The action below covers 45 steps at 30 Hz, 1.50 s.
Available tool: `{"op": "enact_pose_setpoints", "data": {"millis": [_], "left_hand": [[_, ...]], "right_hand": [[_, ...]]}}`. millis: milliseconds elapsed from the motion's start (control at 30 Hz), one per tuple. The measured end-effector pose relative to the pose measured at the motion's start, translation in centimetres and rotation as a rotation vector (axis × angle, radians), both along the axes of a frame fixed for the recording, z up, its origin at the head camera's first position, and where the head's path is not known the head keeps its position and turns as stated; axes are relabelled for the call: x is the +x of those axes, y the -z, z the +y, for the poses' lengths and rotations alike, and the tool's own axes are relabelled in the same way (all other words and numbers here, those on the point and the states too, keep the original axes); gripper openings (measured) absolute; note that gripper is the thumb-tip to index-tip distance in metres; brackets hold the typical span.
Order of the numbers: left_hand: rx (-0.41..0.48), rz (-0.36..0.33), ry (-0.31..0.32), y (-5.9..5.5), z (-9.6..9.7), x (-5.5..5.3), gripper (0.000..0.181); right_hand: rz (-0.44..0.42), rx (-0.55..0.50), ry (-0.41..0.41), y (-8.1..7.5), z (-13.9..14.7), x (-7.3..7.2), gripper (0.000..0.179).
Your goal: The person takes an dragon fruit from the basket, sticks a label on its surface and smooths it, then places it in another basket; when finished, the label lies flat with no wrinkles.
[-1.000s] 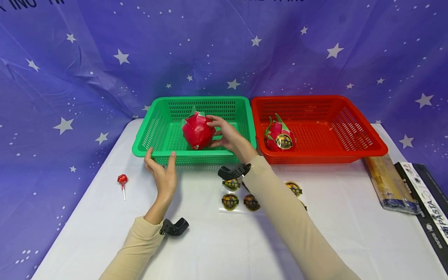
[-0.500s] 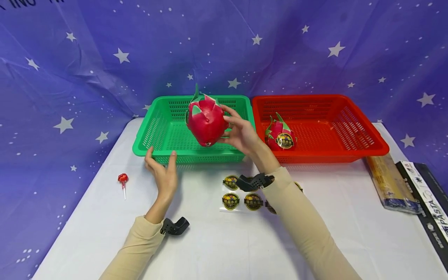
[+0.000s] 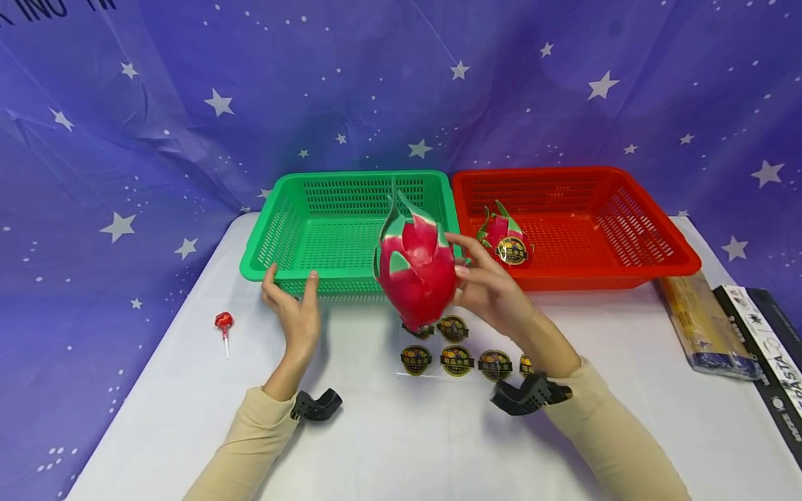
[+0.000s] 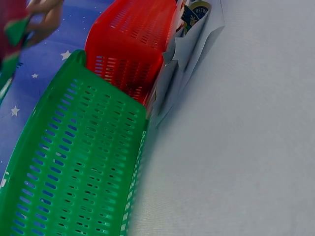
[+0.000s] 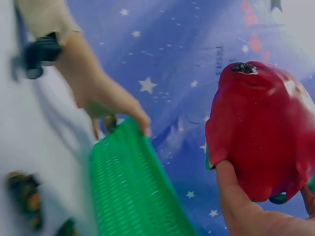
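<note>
My right hand [image 3: 495,289] grips a pink-red dragon fruit [image 3: 418,268] with green-tipped scales, held up in front of the green basket [image 3: 263,271]. In the right wrist view, the dragon fruit [image 5: 261,132] shows its dark stem end, with a finger and thumb around its lower part. My left hand [image 3: 294,316] holds the near rim of the green basket, thumb and fingers at the edge. Inside the red basket [image 3: 601,282] lies another dragon fruit [image 3: 498,233] bearing a round black-and-gold sticker [image 3: 512,251].
A sheet of round stickers [image 3: 457,360] lies on the white table [image 3: 376,445] below the held fruit. A red lollipop [image 3: 223,321] is at the left. A pasta packet [image 3: 708,327] and a long black-and-white box [image 3: 764,348] lie at the right. A starry blue cloth [image 3: 376,83] hangs behind.
My right hand has lifted the dragon fruit out of the green basket and brought it right and nearer, its leafy end now upward. The left hand stays at the rim.
</note>
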<state>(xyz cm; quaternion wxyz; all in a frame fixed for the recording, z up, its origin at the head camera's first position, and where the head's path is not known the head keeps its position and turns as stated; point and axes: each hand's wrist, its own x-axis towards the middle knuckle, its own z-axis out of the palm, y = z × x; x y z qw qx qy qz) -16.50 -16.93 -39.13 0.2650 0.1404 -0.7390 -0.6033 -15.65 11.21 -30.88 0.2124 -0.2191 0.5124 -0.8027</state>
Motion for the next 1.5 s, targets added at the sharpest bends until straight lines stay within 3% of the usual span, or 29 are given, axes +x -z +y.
{"op": "enact_pose_setpoints", "data": {"millis": [167, 300, 433, 600, 733, 967, 1100, 1167, 1267, 1500], "left_hand": [[-0.004, -0.001, -0.007, 0.0, 0.1, 0.1, 0.068], [0.007, 0.005, -0.001, -1.2, 0.5, 0.6, 0.066], [0.024, 0.015, 0.008, -2.2, 0.9, 1.1, 0.066], [0.007, -0.01, -0.003, -1.1, 0.4, 0.5, 0.067], [-0.001, -0.013, -0.008, -0.1, 0.0, 0.1, 0.069], [-0.003, -0.012, -0.009, 0.0, -0.1, 0.0, 0.068], [0.012, -0.024, 0.001, -1.2, 0.4, 0.7, 0.066], [0.019, -0.025, 0.004, -2.1, 0.8, 1.1, 0.064], [0.025, -0.015, 0.011, -3.1, 1.3, 1.7, 0.062], [0.014, -0.008, 0.008, -3.3, 1.4, 1.8, 0.063]], "right_hand": [[0.1, 0.142, -0.014, 2.3, 3.1, 3.4, 0.045], [0.152, 0.229, -0.054, 4.2, 4.9, 5.8, 0.046], [0.207, 0.319, -0.039, 5.9, 5.8, 8.3, 0.045], [0.24, 0.439, 0.007, 7.5, 6.0, 11.0, 0.045], [0.179, 0.495, 0.008, 8.1, 5.7, 12.5, 0.045], [-0.087, 0.62, 0.001, 7.6, 4.8, 13.9, 0.051], [-0.161, 0.651, -0.026, 7.4, 4.6, 14.4, 0.051], [-0.15, 0.656, -0.042, 7.3, 4.4, 14.6, 0.051], [-0.065, 0.706, -0.036, 7.2, 4.2, 14.8, 0.047], [0.104, 0.827, 0.004, 7.1, 4.1, 14.9, 0.046]]}}
